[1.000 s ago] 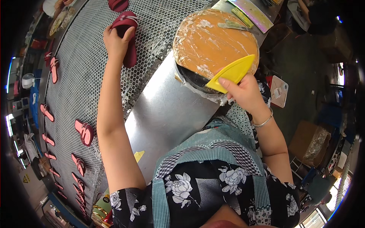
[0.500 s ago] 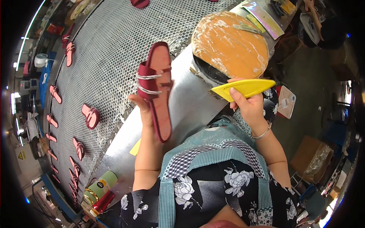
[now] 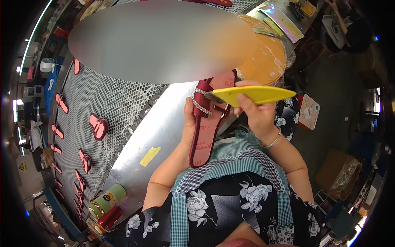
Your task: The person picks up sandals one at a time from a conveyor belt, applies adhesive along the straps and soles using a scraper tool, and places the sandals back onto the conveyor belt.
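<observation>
My left hand point(image 3: 189, 123) is closed around the side of a dark red sandal point(image 3: 202, 144). The sandal has a pink insole and straps trimmed with silvery rhinestones, and it is held tilted over the lap side of the bench. In my right hand point(image 3: 261, 117) is a brush point(image 3: 255, 94) with a flat yellow handle, pinched between thumb and fingers. Its short dark bristles are at the sandal's strap; whether they touch cannot be made out. Behind the sandal's toe lies a round orange board point(image 3: 269, 61) with whitish smears. A blurred oval hides the upper middle of the picture.
A perforated conveyor point(image 3: 127, 96) on the left carries several sandals point(image 3: 98, 126). Along it runs a steel ledge point(image 3: 133, 150) with yellow tape point(image 3: 149, 156), a green cylinder point(image 3: 109, 196) and a red cone point(image 3: 110, 217). An iridescent pouch point(image 3: 283, 22) lies beyond the board.
The sandal in my left hand has moved right and nearer to me. My right hand has brought the brush left, so its bristle end is now at the strap. The blurred oval is new.
</observation>
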`<state>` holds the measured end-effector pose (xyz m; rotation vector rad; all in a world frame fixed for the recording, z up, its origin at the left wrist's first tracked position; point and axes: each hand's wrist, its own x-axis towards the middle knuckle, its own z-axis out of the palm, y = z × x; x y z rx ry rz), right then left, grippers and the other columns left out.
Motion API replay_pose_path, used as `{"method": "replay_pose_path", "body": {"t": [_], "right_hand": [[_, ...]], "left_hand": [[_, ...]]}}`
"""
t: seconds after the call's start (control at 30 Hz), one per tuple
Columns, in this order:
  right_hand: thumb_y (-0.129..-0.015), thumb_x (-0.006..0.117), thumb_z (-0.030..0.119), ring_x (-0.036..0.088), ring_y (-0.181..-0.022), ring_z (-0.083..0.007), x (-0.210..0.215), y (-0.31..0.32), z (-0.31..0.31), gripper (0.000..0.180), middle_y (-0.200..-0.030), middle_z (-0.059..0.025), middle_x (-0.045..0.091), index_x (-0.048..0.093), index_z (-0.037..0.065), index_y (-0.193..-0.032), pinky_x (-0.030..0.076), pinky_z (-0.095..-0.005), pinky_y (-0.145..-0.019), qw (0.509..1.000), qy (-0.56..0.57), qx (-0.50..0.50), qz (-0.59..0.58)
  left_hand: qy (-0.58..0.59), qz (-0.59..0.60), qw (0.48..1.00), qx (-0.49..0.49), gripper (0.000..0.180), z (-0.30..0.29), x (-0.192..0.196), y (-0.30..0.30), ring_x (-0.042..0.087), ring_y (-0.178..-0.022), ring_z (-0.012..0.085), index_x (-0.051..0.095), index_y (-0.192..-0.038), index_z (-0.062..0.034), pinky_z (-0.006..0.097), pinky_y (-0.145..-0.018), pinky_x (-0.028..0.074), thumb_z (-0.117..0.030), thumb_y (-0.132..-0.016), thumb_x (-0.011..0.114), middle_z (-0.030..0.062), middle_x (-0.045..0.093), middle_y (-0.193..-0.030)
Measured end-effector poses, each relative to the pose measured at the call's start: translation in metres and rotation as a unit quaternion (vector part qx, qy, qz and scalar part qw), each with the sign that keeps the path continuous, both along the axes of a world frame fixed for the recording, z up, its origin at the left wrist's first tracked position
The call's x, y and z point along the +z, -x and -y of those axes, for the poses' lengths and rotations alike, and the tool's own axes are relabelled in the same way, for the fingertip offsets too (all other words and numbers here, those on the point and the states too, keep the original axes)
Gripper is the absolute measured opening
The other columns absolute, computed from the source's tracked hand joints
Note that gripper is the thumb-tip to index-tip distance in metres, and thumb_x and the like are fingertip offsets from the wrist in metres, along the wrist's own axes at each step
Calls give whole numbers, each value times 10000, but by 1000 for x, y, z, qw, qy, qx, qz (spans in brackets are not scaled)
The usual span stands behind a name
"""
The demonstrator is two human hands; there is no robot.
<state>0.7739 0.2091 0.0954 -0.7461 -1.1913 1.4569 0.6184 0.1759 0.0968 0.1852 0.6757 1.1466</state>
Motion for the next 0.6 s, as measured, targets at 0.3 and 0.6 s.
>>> {"method": "replay_pose_path", "body": {"t": [0.3, 0.6], "right_hand": [[-840, 636, 35, 632, -725, -256, 6, -6, -10, 193, -898, -120, 652, 594, 13, -1027, 508, -329, -633, 957, -203, -74, 193], [-742, 676, 24, 659, -712, -238, 8, -9, -12, 251, -855, -115, 655, 637, 46, -989, 540, -305, -601, 892, -408, 60, 186]], "left_hand": [[-15, -47, 998, -33, 833, -2, -1, -5, 457, -1233, 232, 319, -1401, -110, 372, -1056, 364, -730, -845, 322, 121, 445, -1344], [10, -75, 997, -1, 856, -15, -9, -4, 562, -1079, 232, 429, -1321, -121, 371, -957, 447, -789, -800, 306, 97, 564, -1197]]}}
